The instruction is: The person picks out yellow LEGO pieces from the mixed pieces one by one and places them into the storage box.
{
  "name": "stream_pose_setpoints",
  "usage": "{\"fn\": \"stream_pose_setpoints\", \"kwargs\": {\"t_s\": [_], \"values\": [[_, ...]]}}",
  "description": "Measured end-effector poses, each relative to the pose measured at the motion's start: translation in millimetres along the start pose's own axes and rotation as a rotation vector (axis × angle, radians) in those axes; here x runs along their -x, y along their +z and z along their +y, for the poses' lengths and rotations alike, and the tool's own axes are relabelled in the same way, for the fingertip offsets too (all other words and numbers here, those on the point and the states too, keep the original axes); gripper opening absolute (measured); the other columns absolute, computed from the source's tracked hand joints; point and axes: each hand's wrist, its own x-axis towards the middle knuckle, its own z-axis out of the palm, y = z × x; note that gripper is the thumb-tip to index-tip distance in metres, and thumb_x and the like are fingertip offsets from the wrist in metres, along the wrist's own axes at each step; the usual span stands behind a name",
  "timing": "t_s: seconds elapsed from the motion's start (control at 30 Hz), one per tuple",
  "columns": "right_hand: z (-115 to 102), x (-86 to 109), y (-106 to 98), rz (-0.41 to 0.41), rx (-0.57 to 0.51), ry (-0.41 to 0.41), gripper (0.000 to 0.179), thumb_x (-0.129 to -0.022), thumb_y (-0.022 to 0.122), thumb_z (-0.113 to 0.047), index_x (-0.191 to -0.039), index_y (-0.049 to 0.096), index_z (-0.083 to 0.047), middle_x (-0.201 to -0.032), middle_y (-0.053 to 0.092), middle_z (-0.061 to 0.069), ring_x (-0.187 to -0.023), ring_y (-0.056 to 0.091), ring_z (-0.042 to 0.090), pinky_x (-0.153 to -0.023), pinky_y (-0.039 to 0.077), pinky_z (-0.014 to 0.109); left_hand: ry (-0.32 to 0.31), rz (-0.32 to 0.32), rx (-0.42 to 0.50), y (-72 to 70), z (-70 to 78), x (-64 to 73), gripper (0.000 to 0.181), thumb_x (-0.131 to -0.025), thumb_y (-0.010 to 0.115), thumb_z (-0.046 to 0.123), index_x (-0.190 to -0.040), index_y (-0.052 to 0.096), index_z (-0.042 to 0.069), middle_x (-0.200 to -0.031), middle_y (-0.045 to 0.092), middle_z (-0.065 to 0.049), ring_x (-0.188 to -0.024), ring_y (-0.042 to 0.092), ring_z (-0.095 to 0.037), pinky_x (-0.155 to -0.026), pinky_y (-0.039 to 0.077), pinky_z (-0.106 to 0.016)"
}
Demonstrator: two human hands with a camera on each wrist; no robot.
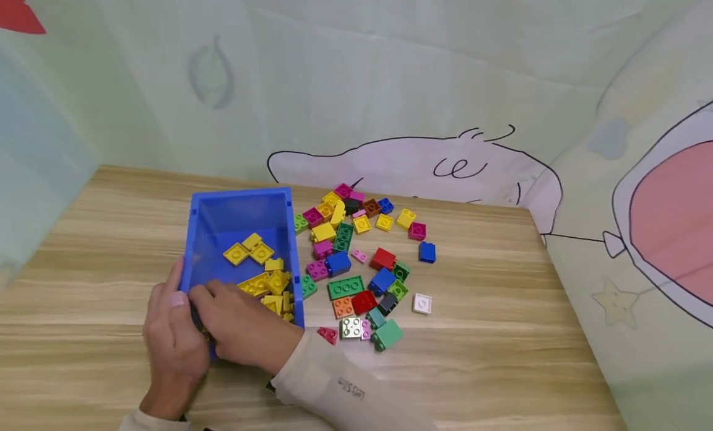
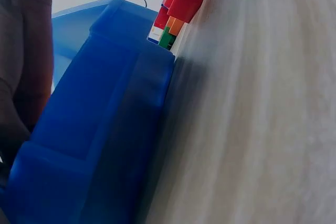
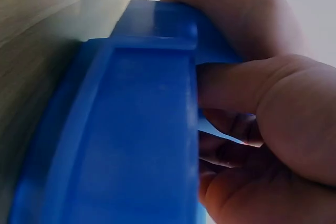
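A blue rectangular plastic bin [image 1: 243, 192] stands on a wood-grained bench [image 1: 490, 356], a person's two bare hands meeting over its near left corner. The left hand [image 1: 175, 332] rises along the bin's left side, back outward, fingers pointing away from the wearer and thumb close to the rim; how firmly it holds the wall, or anything else, cannot be told. The right hand [image 1: 250, 322] reaches across the near end, wrist angled leftward from a beige lettered sleeve [image 1: 345, 381], its fingers bent past the rim; their tips are hidden, so its grasp cannot be told. Yellow plastic building bricks [image 1: 262, 253] lie inside the bin, while multicoloured studded plastic bricks [image 1: 337, 264] spread just beside its right wall.
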Motion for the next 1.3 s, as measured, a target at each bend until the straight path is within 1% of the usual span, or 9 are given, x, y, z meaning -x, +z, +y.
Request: {"fn": "stream_pose_setpoints", "kwargs": {"t_s": [0.27, 0.4, 0.57, 0.67, 0.73, 0.87, 1.03, 1.17, 1.3], "values": [[-4, -4.5, -2, -0.072, 0.048, 0.003, 0.046, -0.089, 0.076, -0.015, -0.13, 0.056, -0.011, -0.116, 0.054, -0.003, -0.099, 0.047, 0.005, -0.09, 0.039, 0.014, -0.029, -0.01, -0.017, -5.9, -2.1, 1.3, 0.048, -0.104, 0.033, 0.014, -0.147, 0.051, 0.005, -0.11, 0.056, -0.032, -0.103, 0.051, -0.039, -0.097, 0.033, -0.019], [-9, 8.5, -26, -0.029, 0.047, -0.05, 0.032, -0.095, 0.069, -0.018, -0.126, 0.06, -0.012, -0.113, 0.052, -0.005, -0.098, 0.045, 0.004, -0.091, 0.036, 0.011, -0.037, -0.003, -0.03, -6.8, -3.3, 3.1, 0.047, -0.104, 0.032, 0.014, -0.147, 0.051, 0.005, -0.109, 0.056, -0.032, -0.102, 0.051, -0.036, -0.095, 0.033, -0.018], [1, 43.6, -76, 0.116, -0.128, -0.096, 0.021, -0.096, 0.068, -0.014, -0.116, 0.062, -0.01, -0.112, 0.056, -0.003, -0.101, 0.048, 0.005, -0.09, 0.037, 0.01, -0.056, -0.006, -0.018, -5.1, -1.9, 4.2, 0.048, -0.105, 0.031, 0.013, -0.148, 0.051, 0.007, -0.111, 0.055, -0.033, -0.101, 0.05, -0.019, -0.093, 0.033, -0.018], [21, 68.8, -102, 0.292, -0.227, -0.128, 0.019, -0.094, 0.07, -0.007, -0.112, 0.064, -0.006, -0.111, 0.061, 0.002, -0.099, 0.054, 0.011, -0.087, 0.042, 0.014, -0.088, -0.028, -0.013, -3.7, 0.3, 5.4, 0.048, -0.106, 0.03, 0.014, -0.15, 0.048, 0.009, -0.114, 0.055, -0.031, -0.104, 0.047, -0.013, -0.095, 0.032, -0.018], [39, 84.2, -116, 0.407, -0.24, -0.124, 0.019, -0.092, 0.072, -0.003, -0.109, 0.064, -0.005, -0.109, 0.063, 0.004, -0.1, 0.056, 0.013, -0.087, 0.044, 0.018, -0.1, -0.039, -0.014, -3.2, 1.4, 5.6, 0.048, -0.107, 0.03, 0.014, -0.151, 0.047, 0.01, -0.113, 0.055, -0.029, -0.103, 0.046, -0.013, -0.095, 0.032, -0.018], [88, 112.0, -135, 0.557, -0.21, -0.009, 0.021, -0.09, 0.074, -0.001, -0.109, 0.065, -0.004, -0.108, 0.064, 0.005, -0.098, 0.06, 0.013, -0.086, 0.049, 0.026, -0.097, -0.041, -0.02, -2.7, 1.2, 4.2, 0.047, -0.107, 0.031, 0.013, -0.151, 0.046, 0.01, -0.112, 0.055, -0.028, -0.103, 0.047, -0.017, -0.097, 0.032, -0.019], [157, 137.9, -135, 0.637, -0.197, 0.21, 0.019, -0.089, 0.073, 0.004, -0.106, 0.067, -0.002, -0.105, 0.065, 0.009, -0.096, 0.064, 0.022, -0.086, 0.054, 0.039, -0.084, -0.051, -0.02, 0.0, 1.0, 4.2, 0.047, -0.106, 0.033, 0.013, -0.151, 0.047, 0.01, -0.112, 0.056, -0.028, -0.101, 0.047, -0.017, -0.094, 0.033, -0.019], [194, 140.8, -128, 0.606, -0.212, 0.358, 0.017, -0.09, 0.071, 0.007, -0.106, 0.069, 0.0, -0.105, 0.065, 0.01, -0.099, 0.064, 0.029, -0.087, 0.053, 0.043, -0.098, -0.06, -0.021, -1.2, 3.1, 3.5, 0.048, -0.106, 0.034, 0.013, -0.152, 0.046, 0.015, -0.112, 0.056, -0.026, -0.101, 0.046, -0.013, -0.092, 0.033, -0.018], [217, 134.1, -117, 0.447, -0.179, 0.499, 0.022, -0.091, 0.07, 0.003, -0.113, 0.069, 0.001, -0.113, 0.063, 0.014, -0.106, 0.06, 0.033, -0.09, 0.051, 0.044, -0.112, -0.064, -0.026, -2.5, 5.3, 1.9, 0.048, -0.106, 0.035, 0.014, -0.153, 0.045, 0.017, -0.112, 0.056, -0.025, -0.101, 0.045, -0.012, -0.091, 0.033, -0.018]]}}
